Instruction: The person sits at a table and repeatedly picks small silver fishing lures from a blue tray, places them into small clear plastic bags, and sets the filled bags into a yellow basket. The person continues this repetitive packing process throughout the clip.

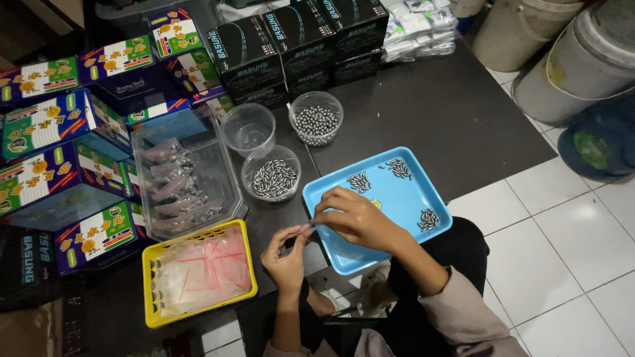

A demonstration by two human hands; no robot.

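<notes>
Over the near edge of the blue tray [410, 173], my right hand [354, 217] is pinched shut on something small at its fingertips, too tiny to make out. My left hand [286, 254] meets it just beside the tray's left rim, fingers closed around what looks like a small clear bag [291, 242], though it is hard to be sure. The two hands touch at the fingertips.

On the tray lie three little heaps of dark oval metal weights [359, 181], one near the far left, one at the far side, one by the right rim. Beyond the tray, on the dark counter [463, 112], stand three round clear tubs: one holding more oval weights [272, 176], one holding small round metal balls [316, 120], and one that looks bare [248, 129]. To the left sits a clear bin of filled packets [182, 175], and nearer me a yellow basket [153, 291] of flat clear bags with red lines. Colourful boxes [46, 125] are stacked further left, black boxes [297, 46] at the back.
</notes>
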